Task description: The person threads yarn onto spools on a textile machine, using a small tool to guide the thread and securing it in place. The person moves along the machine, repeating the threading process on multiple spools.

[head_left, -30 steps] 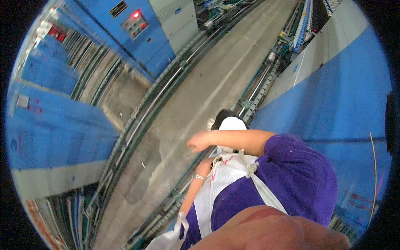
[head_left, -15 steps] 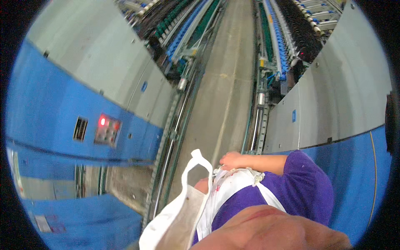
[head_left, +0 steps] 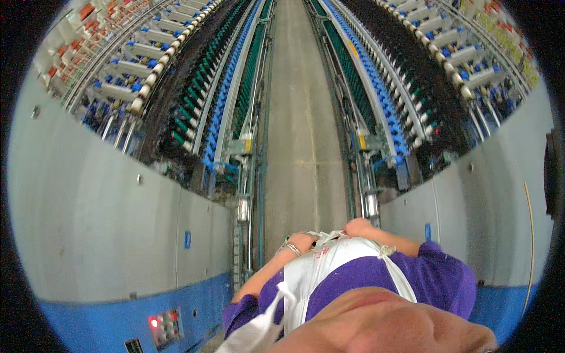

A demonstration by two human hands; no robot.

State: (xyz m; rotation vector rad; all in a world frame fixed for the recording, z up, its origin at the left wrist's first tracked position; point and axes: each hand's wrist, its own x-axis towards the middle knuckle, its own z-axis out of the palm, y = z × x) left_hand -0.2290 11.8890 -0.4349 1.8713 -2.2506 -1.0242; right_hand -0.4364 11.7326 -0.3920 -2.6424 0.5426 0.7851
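Note:
A white apron [head_left: 306, 276] with red marks covers the front of my purple top. My left hand [head_left: 302, 240], with a bracelet at the wrist, is closed at the apron's far edge. My right hand [head_left: 358, 226] is closed on the same edge, a little to the right. Between the two hands the apron's cloth is bunched, and a dark gap shows in it. Most of the fingertips are hidden in the folds. A loose white cloth strap [head_left: 265, 320] hangs at the lower left, near my left upper arm.
A narrow concrete aisle [head_left: 291, 117] runs ahead between two long spinning machines with rows of green and white bobbins [head_left: 197, 100]. Metal rails [head_left: 244, 229] line the aisle's sides. Grey and blue machine cabinets [head_left: 118, 235] flank me, the left one with a red-lit control panel [head_left: 165, 327].
My view has turned so the aisle stands straight ahead. The large white strap loop has dropped to the lower left. My left hand, mostly hidden before, now shows at the apron's edge.

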